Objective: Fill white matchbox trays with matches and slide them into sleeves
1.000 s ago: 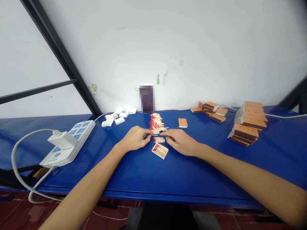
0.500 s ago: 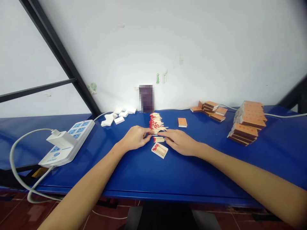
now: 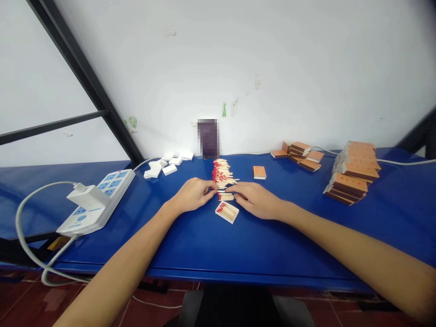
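A heap of red-tipped matches [image 3: 222,175] lies on the blue table, heads to the left. My left hand [image 3: 195,194] is at the left side of its near end, thumb and forefinger curled close together at the match heads. From the right, my right hand [image 3: 257,200] reaches to the stick ends with its forefinger stretched out and its thumb apart. A small separate row of matches [image 3: 226,196] lies between the hands. Nearer to me, a white matchbox tray [image 3: 235,220] sits tilted to one side with matches inside, heads at the upper left.
White matchbox trays [image 3: 169,170] lie at the back left. One orange matchbox [image 3: 259,172] is right of the heap. Farther right are loose matchbox sleeves [image 3: 299,149] and stacked matchboxes [image 3: 356,165]. A power strip [image 3: 116,190] with a plugged-in charger [image 3: 87,198] and cable occupies the left.
Both hands have shifted slightly at the near end of the heap, the left a little to the right. Some matches there have come toward the small row. The tray stays put.
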The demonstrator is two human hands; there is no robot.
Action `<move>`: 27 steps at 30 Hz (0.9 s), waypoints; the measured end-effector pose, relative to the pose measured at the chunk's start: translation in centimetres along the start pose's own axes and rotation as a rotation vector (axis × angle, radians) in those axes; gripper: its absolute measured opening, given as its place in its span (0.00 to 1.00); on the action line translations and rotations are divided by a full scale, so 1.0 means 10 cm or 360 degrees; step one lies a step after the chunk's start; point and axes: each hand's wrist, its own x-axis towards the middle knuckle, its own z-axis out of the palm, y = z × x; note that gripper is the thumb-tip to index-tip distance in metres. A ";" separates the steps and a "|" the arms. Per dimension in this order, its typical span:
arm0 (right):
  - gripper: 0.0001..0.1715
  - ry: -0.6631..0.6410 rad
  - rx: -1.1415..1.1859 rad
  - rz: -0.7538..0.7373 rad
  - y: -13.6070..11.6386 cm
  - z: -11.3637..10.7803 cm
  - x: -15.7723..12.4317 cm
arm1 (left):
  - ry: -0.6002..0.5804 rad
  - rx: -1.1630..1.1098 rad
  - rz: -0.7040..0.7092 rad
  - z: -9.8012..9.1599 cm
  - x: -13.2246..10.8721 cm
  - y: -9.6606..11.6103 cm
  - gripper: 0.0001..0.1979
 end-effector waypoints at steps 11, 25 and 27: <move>0.17 0.0146 0.0126 0.0033 0.01 -0.02 0.01 | -0.0034 -0.0147 -0.0209 0.05 0.05 0.01 0.11; 0.19 0.0143 0.0142 0.0078 -0.04 -0.03 0.01 | -0.0035 -0.0328 -0.0194 0.08 0.09 0.05 0.11; 0.20 0.0135 0.0142 0.0090 -0.04 -0.04 0.02 | -0.0027 -0.0346 -0.0202 0.10 0.09 0.05 0.12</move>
